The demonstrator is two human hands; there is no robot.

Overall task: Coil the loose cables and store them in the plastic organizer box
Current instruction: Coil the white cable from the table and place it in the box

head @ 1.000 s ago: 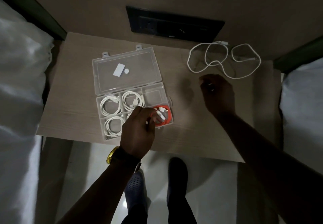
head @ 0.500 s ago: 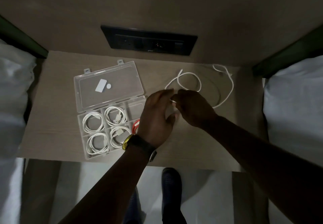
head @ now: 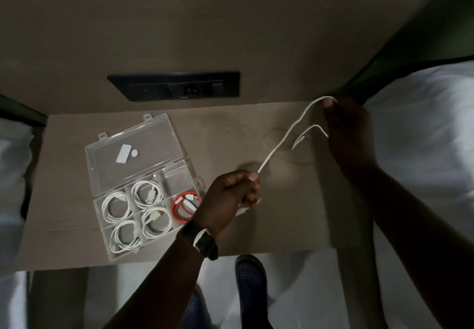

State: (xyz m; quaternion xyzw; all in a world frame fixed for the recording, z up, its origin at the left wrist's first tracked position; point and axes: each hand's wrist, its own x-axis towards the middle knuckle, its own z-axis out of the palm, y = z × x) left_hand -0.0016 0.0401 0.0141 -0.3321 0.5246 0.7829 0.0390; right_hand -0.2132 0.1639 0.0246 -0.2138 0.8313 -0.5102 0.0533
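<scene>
The far end of the thin white cable [head: 282, 140] is blurred, and part of it is hidden inside the left hand [head: 225, 200], which is closed around it. It is stretched above the wooden tabletop [head: 282, 221] to the right hand [head: 350, 133], pinched there near the table's right edge. The clear plastic organizer box [head: 151, 192] lies open at left, with four white coils and one red coil [head: 185, 206] stored inside; one rear compartment is left free.
</scene>
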